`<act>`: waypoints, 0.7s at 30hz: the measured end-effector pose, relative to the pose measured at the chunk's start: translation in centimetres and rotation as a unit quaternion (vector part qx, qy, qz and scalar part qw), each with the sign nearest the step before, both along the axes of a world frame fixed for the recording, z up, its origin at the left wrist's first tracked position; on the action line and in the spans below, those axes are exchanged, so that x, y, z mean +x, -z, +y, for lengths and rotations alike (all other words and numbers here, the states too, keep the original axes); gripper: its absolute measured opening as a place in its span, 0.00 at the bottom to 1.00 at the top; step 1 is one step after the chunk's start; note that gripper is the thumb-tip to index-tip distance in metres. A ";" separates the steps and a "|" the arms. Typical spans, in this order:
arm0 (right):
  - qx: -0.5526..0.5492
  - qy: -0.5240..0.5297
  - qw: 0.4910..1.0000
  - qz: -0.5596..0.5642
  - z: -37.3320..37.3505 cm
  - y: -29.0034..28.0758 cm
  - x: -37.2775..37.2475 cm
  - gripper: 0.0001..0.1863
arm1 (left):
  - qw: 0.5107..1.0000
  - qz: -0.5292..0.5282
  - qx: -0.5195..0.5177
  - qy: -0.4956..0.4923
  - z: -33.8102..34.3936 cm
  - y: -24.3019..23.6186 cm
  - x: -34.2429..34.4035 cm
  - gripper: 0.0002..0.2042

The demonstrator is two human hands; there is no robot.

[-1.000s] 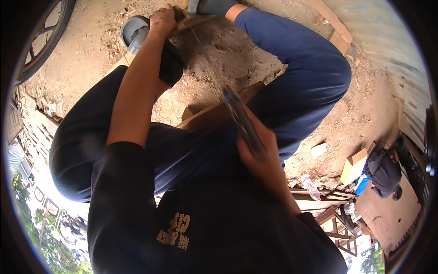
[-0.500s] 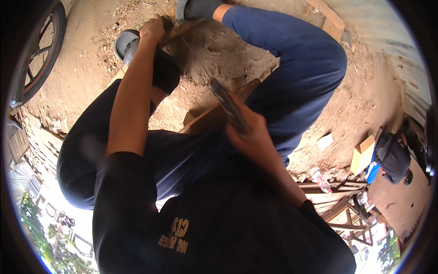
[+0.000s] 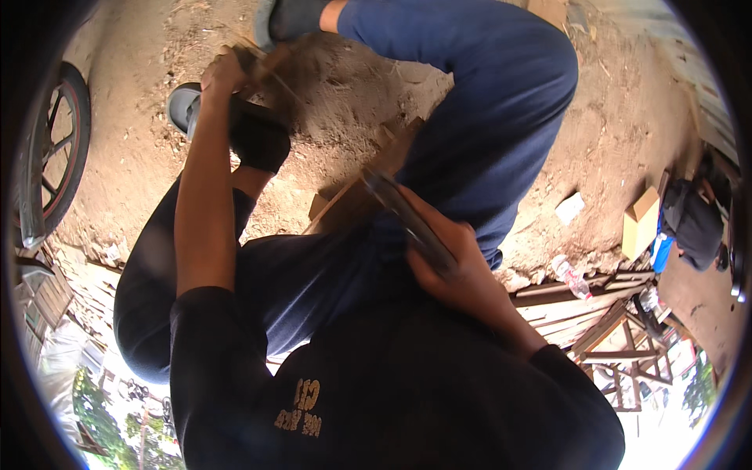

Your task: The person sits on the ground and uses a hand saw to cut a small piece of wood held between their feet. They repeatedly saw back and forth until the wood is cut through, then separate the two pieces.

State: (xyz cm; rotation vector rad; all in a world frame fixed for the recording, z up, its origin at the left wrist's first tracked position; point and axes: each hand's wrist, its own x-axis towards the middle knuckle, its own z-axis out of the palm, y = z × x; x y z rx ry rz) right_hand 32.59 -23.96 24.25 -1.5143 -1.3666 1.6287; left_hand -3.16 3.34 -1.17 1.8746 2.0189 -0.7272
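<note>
At the far left, my left hand point(image 3: 223, 72) is closed beside my shoe point(image 3: 185, 108), gripping the end of a brown piece point(image 3: 270, 61) that looks like wood. A thin pale strip slants down from there toward the ground; blur hides its exact shape. In front of my lap, my right hand point(image 3: 450, 254) is wrapped around a long dark tool point(image 3: 403, 213), whose narrow end points up and left. Its kind cannot be made out. Below that end, a wooden board point(image 3: 345, 205) lies on the ground between my legs, partly covered by my thigh.
Bare dirt surrounds my feet. A wheel point(image 3: 66, 149) stands at the left. On the right are a white scrap point(image 3: 569, 207), a cardboard box point(image 3: 641, 223), a plastic bottle point(image 3: 570, 276) and wooden frames point(image 3: 627, 345). Another person in dark clothing point(image 3: 693, 223) is at the far right.
The view has shifted, moving the scene's near parts down and the feet leftward. My right hand and the dark tool sit lower, closer to my body. Both hands keep their holds.
</note>
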 end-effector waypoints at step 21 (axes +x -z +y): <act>0.024 -0.057 0.994 -0.090 0.0 -0.1 0.2 0.33 | 0.987 -0.032 0.156 -0.008 -1.3 3.5 1.0 0.24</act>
